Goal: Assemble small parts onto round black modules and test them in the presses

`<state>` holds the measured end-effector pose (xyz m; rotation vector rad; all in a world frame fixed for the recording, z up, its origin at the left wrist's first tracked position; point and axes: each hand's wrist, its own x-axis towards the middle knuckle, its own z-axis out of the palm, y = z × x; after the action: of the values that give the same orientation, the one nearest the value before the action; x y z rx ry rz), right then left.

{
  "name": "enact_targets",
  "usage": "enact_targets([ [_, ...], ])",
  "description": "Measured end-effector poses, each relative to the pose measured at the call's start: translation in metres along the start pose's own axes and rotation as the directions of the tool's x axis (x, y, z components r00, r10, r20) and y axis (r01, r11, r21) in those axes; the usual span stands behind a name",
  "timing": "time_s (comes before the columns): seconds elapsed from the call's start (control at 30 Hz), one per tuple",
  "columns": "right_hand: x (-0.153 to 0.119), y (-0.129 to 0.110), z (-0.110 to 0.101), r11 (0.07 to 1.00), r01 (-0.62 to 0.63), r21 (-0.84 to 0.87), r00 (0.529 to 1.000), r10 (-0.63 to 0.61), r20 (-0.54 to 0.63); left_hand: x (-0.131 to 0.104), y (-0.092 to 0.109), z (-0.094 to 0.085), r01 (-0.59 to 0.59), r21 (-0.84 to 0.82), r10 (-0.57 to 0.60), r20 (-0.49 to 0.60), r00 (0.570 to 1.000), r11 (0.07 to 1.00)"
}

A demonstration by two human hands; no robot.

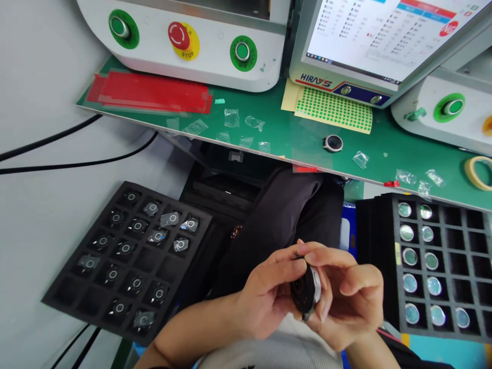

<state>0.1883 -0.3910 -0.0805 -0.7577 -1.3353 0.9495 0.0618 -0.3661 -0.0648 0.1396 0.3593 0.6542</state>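
Note:
Close to my body, a round black watch case with a silver rim (306,293) is held on edge between both hands. My left hand (269,287) grips it from the left, thumb near its top edge. From the right, my right hand (346,297) has its fingertips on the top edge and fingers behind the silver side. My fingers hide part of the case. A similar watch case (332,143) lies by itself on the green bench top above my lap.
To the left, a black foam tray (154,271) holds several watch parts, some in clear film. Another black tray (451,248) at right holds round glassy discs. Red strips (154,92), a green dot sticker sheet (333,110), film scraps (231,118) and a tape roll (478,173) lie on the bench.

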Motion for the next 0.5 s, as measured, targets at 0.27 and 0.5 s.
enact_targets([
  [0.27,-0.0024,0.0051,-0.0014,1.0,-0.007,0.025,1.0,0.006,0.007,0.0009,0.0012,-0.0024,0.009,-0.044,-0.009,-0.007,1.0,0.999],
  [0.5,-0.0027,0.0074,-0.002,0.999,-0.014,0.034,1.0,0.013,0.028,-0.0005,0.0009,-0.0021,0.015,-0.045,-0.016,-0.027,1.0,0.999],
])
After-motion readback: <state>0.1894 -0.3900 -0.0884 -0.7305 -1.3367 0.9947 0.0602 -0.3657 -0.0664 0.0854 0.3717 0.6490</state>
